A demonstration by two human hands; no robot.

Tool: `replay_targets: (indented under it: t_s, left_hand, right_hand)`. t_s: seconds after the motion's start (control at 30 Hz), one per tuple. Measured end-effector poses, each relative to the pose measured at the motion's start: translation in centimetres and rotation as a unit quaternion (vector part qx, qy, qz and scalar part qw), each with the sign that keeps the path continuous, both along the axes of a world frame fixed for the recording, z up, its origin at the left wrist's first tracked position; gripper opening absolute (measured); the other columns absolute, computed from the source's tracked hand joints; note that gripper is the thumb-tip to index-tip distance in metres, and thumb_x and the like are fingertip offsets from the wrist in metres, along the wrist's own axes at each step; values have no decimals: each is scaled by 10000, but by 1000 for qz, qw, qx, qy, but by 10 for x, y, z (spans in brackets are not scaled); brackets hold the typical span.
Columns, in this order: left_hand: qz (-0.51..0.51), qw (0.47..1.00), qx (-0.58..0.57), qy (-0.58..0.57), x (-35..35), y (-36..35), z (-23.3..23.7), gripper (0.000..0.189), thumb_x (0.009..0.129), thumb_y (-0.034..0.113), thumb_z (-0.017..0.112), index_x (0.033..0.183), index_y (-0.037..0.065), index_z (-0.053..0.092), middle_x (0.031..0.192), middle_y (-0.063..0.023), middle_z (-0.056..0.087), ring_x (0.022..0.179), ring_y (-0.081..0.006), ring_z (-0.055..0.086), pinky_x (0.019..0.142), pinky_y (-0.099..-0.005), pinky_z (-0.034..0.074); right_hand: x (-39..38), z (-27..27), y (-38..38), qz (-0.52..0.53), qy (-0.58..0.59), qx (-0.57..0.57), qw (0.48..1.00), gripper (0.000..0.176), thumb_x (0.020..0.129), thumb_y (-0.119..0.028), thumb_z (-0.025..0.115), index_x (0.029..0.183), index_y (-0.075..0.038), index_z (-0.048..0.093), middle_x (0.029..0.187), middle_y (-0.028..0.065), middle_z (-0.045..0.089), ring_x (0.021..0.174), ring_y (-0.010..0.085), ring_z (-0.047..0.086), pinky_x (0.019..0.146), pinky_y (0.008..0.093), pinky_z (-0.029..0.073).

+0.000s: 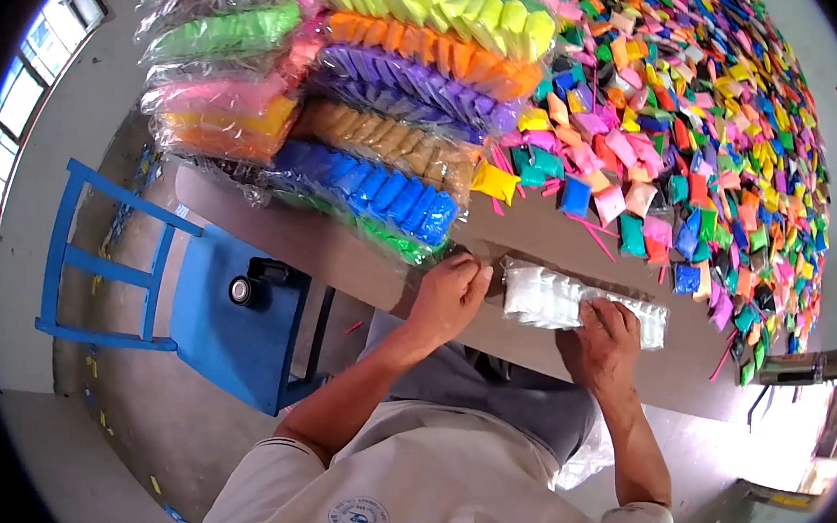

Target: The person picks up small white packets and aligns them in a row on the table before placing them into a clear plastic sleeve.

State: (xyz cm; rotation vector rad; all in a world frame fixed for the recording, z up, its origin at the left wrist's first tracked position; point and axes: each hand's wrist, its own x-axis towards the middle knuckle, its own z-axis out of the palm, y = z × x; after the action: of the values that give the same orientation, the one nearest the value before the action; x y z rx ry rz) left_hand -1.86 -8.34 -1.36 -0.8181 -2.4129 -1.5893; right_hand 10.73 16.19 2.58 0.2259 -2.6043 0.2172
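A clear plastic bag holding a row of white packets [546, 296] lies slantwise at the table's near edge. Bent fingers of my right hand [610, 345] grip it toward its right part, covering some of the packets. My left hand [449, 296] is closed just left of the bag, thumb and fingers pinched together. What they hold, if anything, is too small to make out. Just beyond my left hand are stacked clear bags with rows of blue packets [383, 190], and below these a green row [389, 236].
Higher in the stack are brown, purple, orange and yellow rows [448, 13]. A big heap of loose colored packets [684, 132] covers the table's right side, with pink strips [594, 238] at its edge. A blue chair [217, 322] stands left, bearing a black object [242, 290].
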Motion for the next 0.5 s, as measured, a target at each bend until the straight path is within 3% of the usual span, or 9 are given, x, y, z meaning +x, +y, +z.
replay_targets:
  t_s: [0.03, 0.07, 0.17, 0.2, 0.23, 0.3, 0.33, 0.43, 0.5]
  left_hand:
    - [-6, 1000, -17, 11, 0, -1, 2, 209, 955, 125, 603, 830, -40, 578, 844, -174, 606, 750, -377, 596, 651, -417, 480]
    - [-9, 1000, -19, 21, 0, 0, 2, 210, 948, 123, 610, 818, -39, 575, 844, -171, 607, 755, -373, 599, 654, -419, 482]
    - [-20, 999, -30, 38, 1, 1, -1, 210, 930, 118, 627, 792, -32, 574, 840, -162, 609, 768, -360, 606, 661, -423, 488]
    - [-24, 998, -34, 39, 2, 1, 0, 206, 924, 117, 631, 789, -29, 578, 838, -159, 609, 771, -354, 607, 665, -423, 491]
    - [-29, 998, -38, 40, 1, 0, 0, 202, 919, 116, 636, 786, -27, 582, 836, -155, 609, 773, -349, 608, 668, -422, 493]
    - [-33, 998, -23, 49, 3, 1, -4, 190, 908, 129, 647, 788, -12, 604, 818, -138, 604, 763, -335, 604, 674, -422, 499]
    - [-31, 997, -13, 65, 3, 2, -5, 185, 905, 131, 649, 791, -9, 609, 814, -133, 604, 763, -332, 603, 677, -422, 502]
    - [-35, 995, -31, 88, 3, 1, -4, 168, 893, 148, 666, 800, 12, 633, 833, -120, 614, 815, -317, 609, 729, -413, 511]
    - [-42, 992, -60, 104, 5, 0, -6, 161, 890, 160, 675, 812, 21, 648, 863, -121, 625, 855, -313, 613, 767, -403, 510]
  right_hand:
    - [-3, 5, 2, -3, -1, -6, 1000, 459, 666, -77, 802, 1118, -74, 720, 1100, 82, 652, 1035, 308, 597, 881, 426, 482]
    - [-6, 10, 4, -10, -12, -31, 999, 335, 718, -44, 751, 1051, -71, 737, 1076, 92, 664, 1014, 315, 603, 878, 426, 490]
    - [-15, 23, 18, -36, -61, -64, 995, 271, 731, -63, 752, 1001, -64, 730, 1023, 93, 677, 945, 327, 620, 831, 440, 502]
    - [-22, 22, 27, -17, -50, -89, 995, 109, 821, -87, 720, 917, -41, 697, 865, 103, 640, 788, 271, 612, 726, 399, 493]
    - [-28, 29, 33, -33, -102, -151, 983, 91, 855, -111, 708, 891, -33, 676, 818, 80, 611, 744, 228, 575, 690, 371, 469]
    - [-36, 48, 38, -66, -206, -272, 938, 172, 924, -158, 686, 838, -18, 634, 725, 35, 554, 655, 141, 500, 617, 315, 421]
    - [-44, 57, 35, -44, -225, -387, 893, 299, 985, -221, 646, 784, -11, 577, 706, -33, 477, 670, 60, 399, 570, 262, 336]
    - [-78, 106, 19, -3, -294, -396, 870, 316, 995, -210, 632, 755, -19, 558, 710, -78, 452, 674, 33, 377, 565, 246, 311]
    - [-105, 133, -8, 16, -295, -353, 888, 306, 993, -209, 636, 738, -60, 559, 670, -95, 391, 656, 29, 338, 571, 245, 280]
